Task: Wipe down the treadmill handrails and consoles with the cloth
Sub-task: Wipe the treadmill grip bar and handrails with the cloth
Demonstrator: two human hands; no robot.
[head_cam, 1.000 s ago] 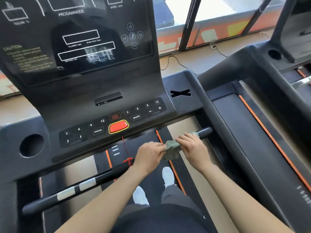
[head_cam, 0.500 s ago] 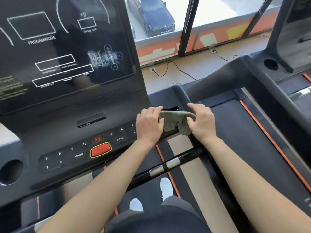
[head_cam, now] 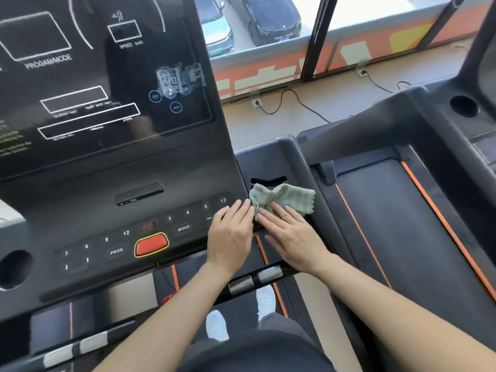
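At the far left a round cup hole (head_cam: pixel 14 268) sits in the console's dark shelf. Above it rises the black screen (head_cam: pixel 107 89), marked with white outlines and the words SPEED and MODE. Below the screen runs a sloping keypad (head_cam: pixel 88 253) with numbered keys and a red button (head_cam: pixel 151 244) ringed in yellow.

The left hand (head_cam: pixel 232 237) lies flat on the right end of the keypad. Its fingers are straight and grasp nothing, and the fingertips touch the edge of the cloth (head_cam: pixel 290 197). The pale green cloth lies crumpled on the small tray at the right side of the console, just below a dark slot and beside the key marked 12. The right hand (head_cam: pixel 292 237) presses down on the near part of the cloth with straight, spread fingers, not clutching it.

Under both wrists a dark front bar (head_cam: pixel 269 273) with silver pads crosses the frame, and white shoes (head_cam: pixel 217 327) show below it. To the right lies the belt (head_cam: pixel 389 224) of a neighbouring treadmill, edged in orange. Beyond, a cable (head_cam: pixel 295 100) trails across the floor below a window with parked cars (head_cam: pixel 273 17) outside.
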